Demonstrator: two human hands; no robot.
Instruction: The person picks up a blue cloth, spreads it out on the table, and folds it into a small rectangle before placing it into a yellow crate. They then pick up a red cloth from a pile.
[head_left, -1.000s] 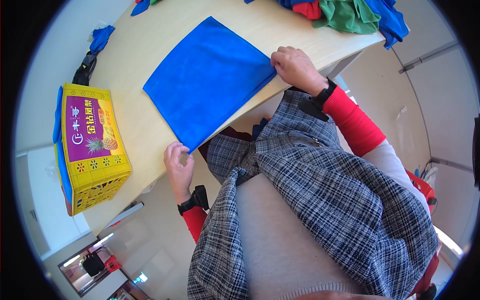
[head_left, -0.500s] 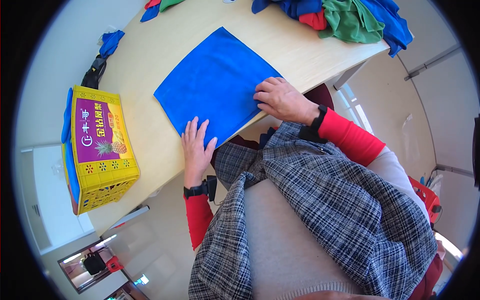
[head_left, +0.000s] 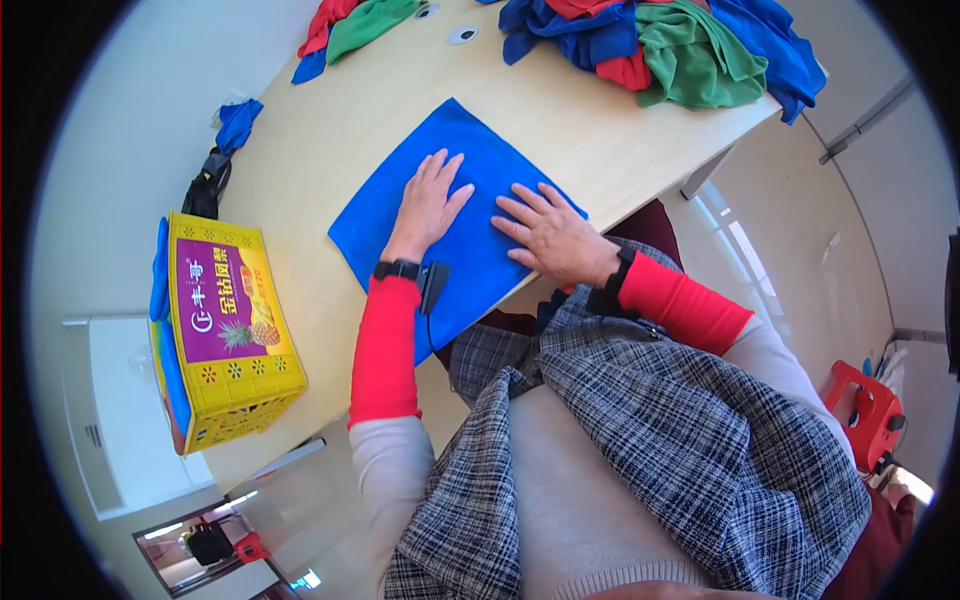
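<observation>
A blue cloth (head_left: 470, 145) lies flat on the light wooden table, one corner pointing away from me and its near edge at the table's front edge. My left hand (head_left: 432, 205) rests on the middle of the cloth, fingers stretched out. To its right, my right hand (head_left: 555, 235) lies on the cloth close to its right edge, fingers spread. Neither hand grips anything. Both palms face down, so their undersides are hidden.
A yellow plastic crate (head_left: 235, 330) with blue cloth at its side stands at the table's left edge. A heap of green, red and blue cloths (head_left: 690, 55) covers the far right corner. More cloths (head_left: 365, 25) and a googly eye (head_left: 462, 35) lie at the back.
My left hand has moved from the cloth's near left edge up to its middle. My right hand has opened out and shifted slightly inward from the right edge. The view has shifted.
</observation>
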